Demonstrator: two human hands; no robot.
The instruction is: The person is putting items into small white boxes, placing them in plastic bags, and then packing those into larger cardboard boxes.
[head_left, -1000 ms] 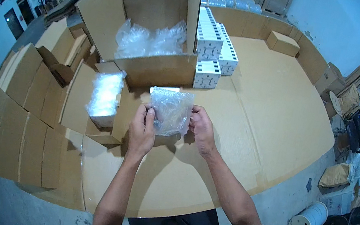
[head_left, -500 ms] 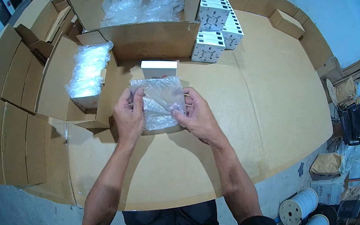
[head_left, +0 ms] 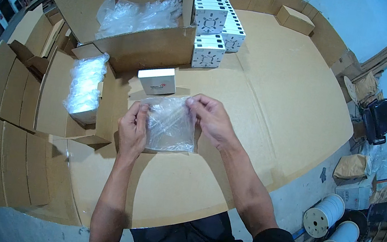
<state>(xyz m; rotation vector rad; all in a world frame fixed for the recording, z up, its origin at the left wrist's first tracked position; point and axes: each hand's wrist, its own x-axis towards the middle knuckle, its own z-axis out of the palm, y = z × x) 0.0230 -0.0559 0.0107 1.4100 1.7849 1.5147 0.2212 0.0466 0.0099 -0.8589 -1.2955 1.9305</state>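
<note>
Holding a clear bag [head_left: 171, 126] just nearer us than the white box [head_left: 158, 81].
Our left hand [head_left: 132, 129], thumb uppermost, pinches the bag's left edge; our right hand [head_left: 212, 120], fingers bent, its far-right corner.

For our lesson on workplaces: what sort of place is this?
Probably a packing area in a warehouse or workshop, judging by the open carton of clear plastic packaging, the stacked white boxes and the large reels.

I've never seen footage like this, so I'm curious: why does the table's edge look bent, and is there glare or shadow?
Head view: the fisheye lens bows the tan table; head view: glints streak the clear plastic and the wrapped stack; head view: shadows lie beside the left forearm and right forearm.
</note>
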